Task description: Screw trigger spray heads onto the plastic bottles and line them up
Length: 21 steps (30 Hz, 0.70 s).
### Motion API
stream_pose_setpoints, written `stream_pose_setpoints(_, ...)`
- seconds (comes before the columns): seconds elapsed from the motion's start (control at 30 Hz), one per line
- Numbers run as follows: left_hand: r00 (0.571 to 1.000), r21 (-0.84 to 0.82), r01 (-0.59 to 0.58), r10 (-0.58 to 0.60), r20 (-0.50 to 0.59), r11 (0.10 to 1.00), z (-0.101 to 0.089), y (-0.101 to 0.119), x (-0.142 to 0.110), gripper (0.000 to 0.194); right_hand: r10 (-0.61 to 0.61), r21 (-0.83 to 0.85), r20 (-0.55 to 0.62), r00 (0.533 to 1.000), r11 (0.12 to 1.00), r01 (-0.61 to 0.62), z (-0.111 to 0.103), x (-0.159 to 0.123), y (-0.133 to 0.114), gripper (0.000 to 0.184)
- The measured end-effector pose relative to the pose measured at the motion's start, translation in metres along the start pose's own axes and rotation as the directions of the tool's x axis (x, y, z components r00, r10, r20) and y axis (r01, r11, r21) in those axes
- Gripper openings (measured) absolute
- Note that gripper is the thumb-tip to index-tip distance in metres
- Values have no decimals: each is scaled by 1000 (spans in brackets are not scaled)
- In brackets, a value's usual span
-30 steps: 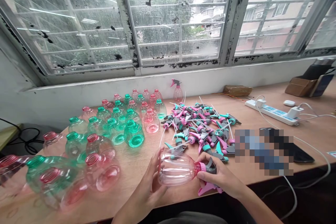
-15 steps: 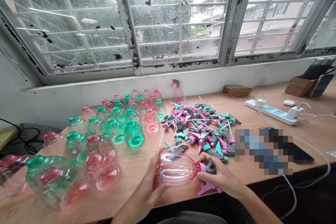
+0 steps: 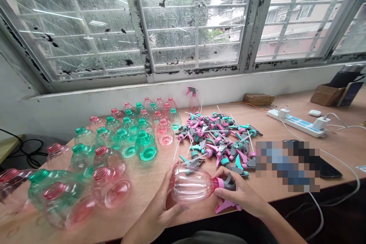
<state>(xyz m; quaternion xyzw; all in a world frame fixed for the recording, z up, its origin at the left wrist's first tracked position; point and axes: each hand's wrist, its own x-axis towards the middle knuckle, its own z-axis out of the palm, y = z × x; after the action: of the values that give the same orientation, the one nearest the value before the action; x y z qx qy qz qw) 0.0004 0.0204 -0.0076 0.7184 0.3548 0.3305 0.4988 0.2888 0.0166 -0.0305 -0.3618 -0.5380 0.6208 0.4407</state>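
Observation:
A clear pink spray bottle (image 3: 193,186) lies sideways above the table's front edge, its base toward the left. My left hand (image 3: 162,202) cups the base end, fingers along the far side and thumb stretched out below the body. At the neck, my right hand (image 3: 243,192) pinches the pink collar of a grey and pink trigger sprayer (image 3: 228,183) fitted on the bottle's mouth. The sprayer's pink trigger points down toward me. Just beyond the bottle is a heap of loose trigger sprayers (image 3: 217,133) in pink, grey and teal, with white dip tubes.
Several open pink and green bottles (image 3: 145,146) stand in rows on the left of the table (image 3: 148,183). One complete spray bottle (image 3: 193,101) stands by the wall. To the right are a power strip (image 3: 297,122), cables, a phone (image 3: 328,166) and a cardboard box (image 3: 327,93).
My left thumb has moved away from the bottle's underside and now stretches out to the right. The bottle and my right hand are almost unmoved.

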Motion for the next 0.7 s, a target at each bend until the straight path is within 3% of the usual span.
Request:
stream_pose_setpoints(0.23,996,18,-57,58,-73,998,7,3,-3,72,-8,11,-9,1000,1000,8,0,0,-1,38)
stream_pose_setpoints(0.43,996,44,-36,40,-85,998,4,-10,-3,99,-19,13,13,1000,1000,18,3,0,-3,37)
stream_pose_setpoints(0.7,998,26,-19,21,-58,999,-1,-14,-2,90,-3,0,12,1000,1000,3,1,-1,2,39)
